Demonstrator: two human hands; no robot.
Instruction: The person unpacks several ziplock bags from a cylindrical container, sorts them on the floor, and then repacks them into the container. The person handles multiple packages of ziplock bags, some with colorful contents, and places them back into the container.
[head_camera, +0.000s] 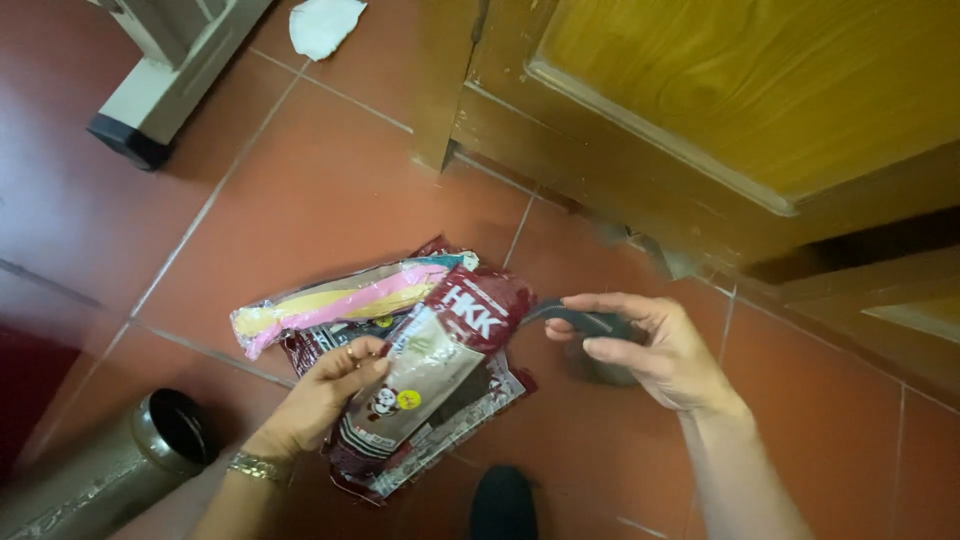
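My left hand (322, 393) grips a bundle of flat snack packets above the red tile floor. The front one is a dark red and silver packet (440, 360). Behind it a long pink and yellow packet (330, 300) sticks out to the left. A gold bracelet is on the left wrist. My right hand (650, 345) is just right of the bundle and pinches a small dark curved thing (585, 320) between thumb and fingers. What that dark thing is I cannot tell.
A yellow wooden door (720, 90) and its frame fill the upper right. A shiny metal cylinder (150, 440) lies at lower left. A pale furniture leg (160, 90) and a white crumpled cloth (322, 25) are at the top. A dark shoe tip (503, 505) is at the bottom.
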